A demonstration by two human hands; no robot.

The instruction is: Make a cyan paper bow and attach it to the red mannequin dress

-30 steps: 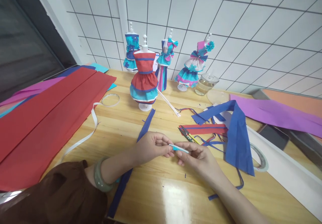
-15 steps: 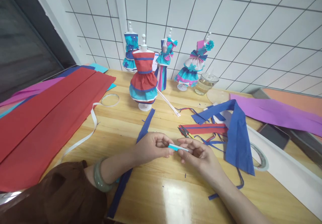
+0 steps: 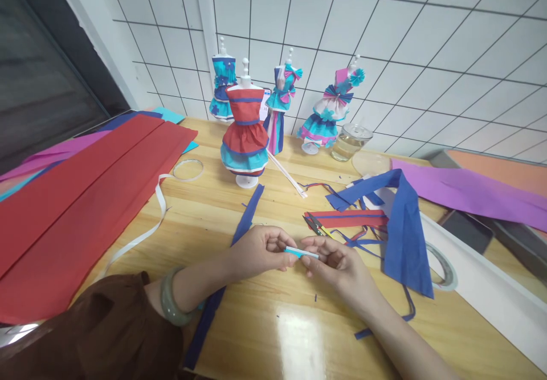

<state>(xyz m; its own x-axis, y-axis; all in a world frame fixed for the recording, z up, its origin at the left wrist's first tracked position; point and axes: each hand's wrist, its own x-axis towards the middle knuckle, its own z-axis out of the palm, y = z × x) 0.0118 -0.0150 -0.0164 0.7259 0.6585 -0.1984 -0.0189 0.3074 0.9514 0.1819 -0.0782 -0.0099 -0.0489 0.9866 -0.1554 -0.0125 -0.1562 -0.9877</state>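
Note:
Between my two hands is a small turquoise strip [image 3: 296, 252] with a white edge, looking like crepe paper. My left hand [image 3: 265, 250] pinches its left end between thumb and fingers, and my right hand [image 3: 331, 257] pinches the right end. The hands are close together above the wooden table. Just beyond my right hand lie small scissors [image 3: 315, 224] with yellow on them, beside a red strip with a blue line [image 3: 350, 219]. A long dark blue strip [image 3: 249, 212] runs under my left forearm.
Several small mannequins in paper dresses, one in a red dress [image 3: 245, 106], stand at the back. A glass of pale liquid [image 3: 350, 142] is near the wall. Red paper [image 3: 106, 186] covers the left; a folded blue strip [image 3: 404, 237], a tape roll [image 3: 448, 269] and purple paper [image 3: 470, 189] lie right.
Both hands stay in nearly the same place, still holding the strip. My left thumb and fingers have shifted slightly right along it, so less of the turquoise shows.

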